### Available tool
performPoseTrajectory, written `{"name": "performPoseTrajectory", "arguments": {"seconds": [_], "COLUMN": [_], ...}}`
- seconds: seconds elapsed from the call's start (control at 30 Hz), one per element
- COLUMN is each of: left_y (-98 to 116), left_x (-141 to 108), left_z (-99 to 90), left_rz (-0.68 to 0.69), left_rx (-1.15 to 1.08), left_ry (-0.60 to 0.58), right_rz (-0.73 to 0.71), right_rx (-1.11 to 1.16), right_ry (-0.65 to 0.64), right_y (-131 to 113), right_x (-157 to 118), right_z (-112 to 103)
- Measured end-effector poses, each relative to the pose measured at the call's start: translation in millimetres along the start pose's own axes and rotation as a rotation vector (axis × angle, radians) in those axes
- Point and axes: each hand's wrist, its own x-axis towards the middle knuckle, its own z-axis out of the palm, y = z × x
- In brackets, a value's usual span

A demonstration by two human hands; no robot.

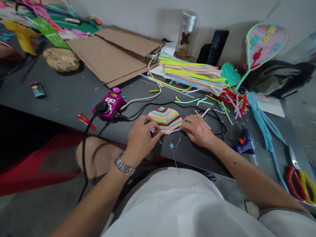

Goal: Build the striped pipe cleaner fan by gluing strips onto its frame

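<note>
A fan-shaped piece of striped pipe cleaners (166,119) in pink, yellow, red, purple and green lies between my hands, on a wire frame (174,158) with a small blue knot below it. My left hand (144,138) pinches the piece's lower left edge, where a pale pink pipe cleaner runs along the bottom in a shallow V. At the opposite edge, my right hand (197,130) has its fingers closed on the right end of that border. The fingertips partly hide both ends. The wire frame's lower end reaches over the table edge toward the white shirt.
Bundled pipe cleaners (192,74) lie behind the hands, with loose cut pieces nearby. A purple power socket (110,104) with cables stands left. To the right are a blue glue gun (245,141), blue pipe cleaners (263,121) and scissors (297,181). Cardboard (106,59) and a bottle (186,34) sit behind.
</note>
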Motion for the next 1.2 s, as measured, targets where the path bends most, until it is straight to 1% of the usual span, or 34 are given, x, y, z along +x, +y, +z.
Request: {"name": "performPoseTrajectory", "arguments": {"seconds": [0.13,0.33,0.4,0.5,0.63,0.73,0.8,0.87,0.93,1.0,1.1,1.2], "left_y": [-2,-6,-5,0,7,7,5,3,3,2,1,-1], "left_x": [0,1,1,0,0,4,10,19,27,33,37,35], "left_z": [1.0,2.5,1.5,-2.8,-9.0,-10.3,-9.5,-7.5,-4.4,-0.6,4.6,7.2], "left_rz": [0.023,0.082,0.087,0.091,0.054,0.055,0.097,0.180,0.281,0.349,0.368,0.375], "left_rx": [0.011,0.019,0.042,0.124,0.258,0.229,0.162,0.077,0.017,0.005,0.027,0.022], "left_ry": [0.001,0.034,0.025,-0.019,-0.045,-0.038,-0.034,-0.058,-0.112,-0.183,-0.255,-0.236], "right_rz": [0.036,0.155,0.166,0.169,0.181,0.179,0.174,0.170,0.171,0.175,0.181,0.185], "right_rx": [-0.047,-0.080,-0.080,-0.076,-0.052,-0.029,-0.018,-0.018,-0.028,-0.031,-0.018,-0.029], "right_ry": [0.010,0.018,0.011,0.003,0.010,0.014,0.019,0.025,0.030,0.029,0.019,0.006], "right_y": [2,-1,-1,-1,1,3,4,4,4,3,3,3], "right_x": [-3,3,6,8,8,8,8,9,9,10,10,9], "right_z": [0,-1,-1,-2,-1,0,1,2,2,2,1,-2]}}
